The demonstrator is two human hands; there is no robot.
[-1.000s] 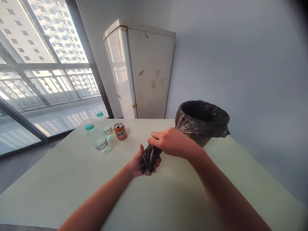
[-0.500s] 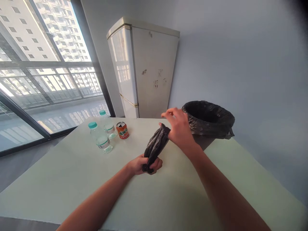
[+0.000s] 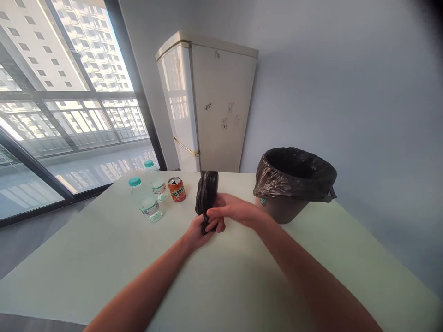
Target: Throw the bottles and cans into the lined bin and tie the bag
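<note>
A bunched black plastic bag point(image 3: 206, 191) stands up from my hands over the middle of the table. My left hand point(image 3: 198, 233) is closed around its lower end. Against the bag's right side lies my right hand point(image 3: 235, 210), its thumb and fingers closing on the lower part, close to the left fingers. Where the two hands overlap, part of the bag and some fingertips are hidden. An orange drink can point(image 3: 177, 190) stands upright just left of the bag.
Two clear bottles with teal caps, a nearer bottle point(image 3: 147, 203) and a farther bottle point(image 3: 155, 182), stand left on the pale table point(image 3: 114, 258). To the right is a bin point(image 3: 287, 210) lined with a black bag point(image 3: 287, 184). Behind stands a white fridge point(image 3: 221, 87).
My right hand has come down and left from the bag's top to its lower part. The bag has swung from leaning right to nearly upright. My left hand keeps its hold.
</note>
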